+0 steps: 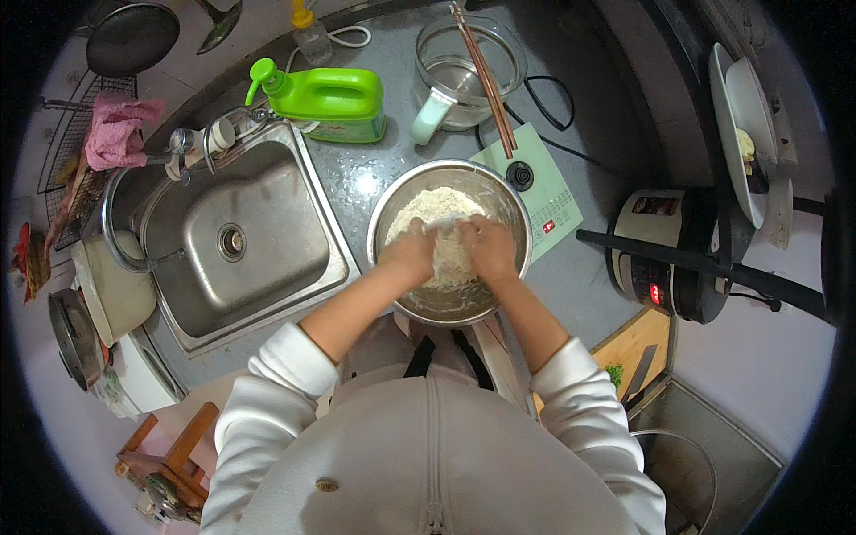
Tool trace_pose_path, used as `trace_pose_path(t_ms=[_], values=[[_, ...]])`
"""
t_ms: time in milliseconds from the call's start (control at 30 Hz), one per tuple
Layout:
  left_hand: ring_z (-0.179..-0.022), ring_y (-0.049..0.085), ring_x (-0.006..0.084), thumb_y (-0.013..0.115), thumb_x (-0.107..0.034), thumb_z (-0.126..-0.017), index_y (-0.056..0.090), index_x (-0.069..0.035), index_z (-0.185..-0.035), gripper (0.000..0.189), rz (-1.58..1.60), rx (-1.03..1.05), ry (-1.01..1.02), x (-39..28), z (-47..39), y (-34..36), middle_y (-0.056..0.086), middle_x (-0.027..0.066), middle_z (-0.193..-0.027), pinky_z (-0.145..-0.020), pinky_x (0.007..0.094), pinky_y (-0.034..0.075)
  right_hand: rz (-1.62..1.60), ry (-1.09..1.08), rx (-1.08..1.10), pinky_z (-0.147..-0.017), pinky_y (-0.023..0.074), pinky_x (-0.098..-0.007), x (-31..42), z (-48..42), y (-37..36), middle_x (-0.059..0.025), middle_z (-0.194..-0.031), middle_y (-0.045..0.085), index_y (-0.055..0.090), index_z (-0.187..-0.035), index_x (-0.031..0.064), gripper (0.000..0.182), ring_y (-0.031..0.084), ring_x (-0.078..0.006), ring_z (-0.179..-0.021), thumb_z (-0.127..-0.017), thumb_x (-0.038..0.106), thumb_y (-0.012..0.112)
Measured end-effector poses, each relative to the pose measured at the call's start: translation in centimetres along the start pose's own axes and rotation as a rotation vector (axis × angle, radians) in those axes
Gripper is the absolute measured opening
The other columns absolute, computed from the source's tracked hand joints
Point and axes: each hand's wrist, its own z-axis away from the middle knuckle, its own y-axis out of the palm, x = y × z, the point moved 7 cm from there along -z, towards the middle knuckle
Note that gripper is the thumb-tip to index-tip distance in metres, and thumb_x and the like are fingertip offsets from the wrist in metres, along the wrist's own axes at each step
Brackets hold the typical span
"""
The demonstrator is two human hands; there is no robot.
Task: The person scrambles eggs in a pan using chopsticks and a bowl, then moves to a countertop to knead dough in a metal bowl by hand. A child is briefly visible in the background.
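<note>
A round stainless steel bowl (449,310) stands at the counter's front edge, holding pale, crumbly flour (435,202). Both hands are inside it over the flour. My left hand (409,254) is at the left of the bowl, fingers curled and blurred. Opposite it, my right hand (488,247) is curled too, close to the left one. Flour clings to the fingers; whether they grip any of it is hidden. Behind the bowl, a glass jug (428,73) with a pale green handle has wooden chopsticks (487,80) lying across its top. A pale green electric base plate (555,194) sits partly behind the bowl.
At left is a steel sink (281,227) with a faucet (124,251). A green pump bottle (341,100) lies behind it. An electric cooker (652,227) stands at right, beneath a black rack bar (695,257). A knife (640,371) rests on a wooden cutting board (622,341).
</note>
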Motion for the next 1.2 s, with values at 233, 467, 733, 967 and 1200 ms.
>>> trace_pose_path(t_ms=[233, 467, 733, 967, 1200], values=[[-0.085, 0.055, 0.0274, 0.044, -0.016, -0.085, 0.038, -0.009, -0.12, 0.037, -0.428, -0.087, -0.074, 0.4, -2.1, 4.0, 0.042, 0.0156, -0.111, -0.055, 0.0346, 0.054, 0.376, -0.074, -0.438, -0.076, 0.0352, -0.048, -0.2, 0.3, 6.2, -0.0084, -0.08, 0.059, 0.064, -0.084, 0.0126, 0.027, 0.053, -0.0279, -0.083, -0.079, 0.034, 0.05], [-0.088, 0.061, 0.0319, 0.043, -0.016, -0.086, 0.042, -0.007, -0.116, 0.031, -0.231, 0.004, -0.211, 1.0, -4.3, 1.6, 0.054, 0.0168, -0.106, -0.067, 0.0402, 0.053, 0.429, -0.081, -0.32, -0.069, 0.0409, -0.045, -0.7, -4.4, 5.8, -0.0136, -0.084, 0.062, 0.062, -0.089, 0.0093, 0.033, 0.058, -0.0292, -0.082, -0.085, 0.034, 0.04], [-0.1, 0.056, 0.0343, 0.063, -0.024, -0.073, 0.041, 0.0, -0.116, 0.054, 0.083, -0.213, 0.14, 1.6, -2.1, -1.8, 0.056, 0.027, -0.105, -0.075, 0.0419, 0.048, -0.12, 0.054, 0.047, -0.08, 0.0434, -0.0423, 1.4, -3.5, 0.3, -0.0235, -0.093, 0.061, 0.065, -0.093, 0.004, 0.045, 0.059, -0.0379, -0.087, -0.087, 0.045, 0.045], [-0.089, 0.058, 0.0354, 0.057, -0.02, -0.078, 0.045, -0.005, -0.115, 0.042, -0.39, -0.222, -0.008, 0.2, -1.1, 1.3, 0.047, 0.02, -0.11, -0.069, 0.0384, 0.051, 0.323, -0.086, -0.262, -0.081, 0.0347, -0.0525, 0.0, -0.4, 5.5, -0.0099, -0.101, 0.054, 0.062, -0.103, 0.0181, 0.029, 0.048, -0.031, -0.098, -0.08, 0.033, 0.051], [-0.084, 0.06, 0.0309, 0.052, -0.019, -0.082, 0.047, -0.007, -0.109, 0.029, -0.359, -0.156, -0.136, 1.2, -3.7, 2.3, 0.048, 0.0145, -0.109, -0.067, 0.0319, 0.053, 0.494, -0.124, -0.299, -0.076, 0.035, -0.0505, 0.0, -1.9, 6.1, -0.0064, -0.094, 0.057, 0.062, -0.095, 0.0167, 0.025, 0.05, -0.0276, -0.092, -0.08, 0.031, 0.048]])
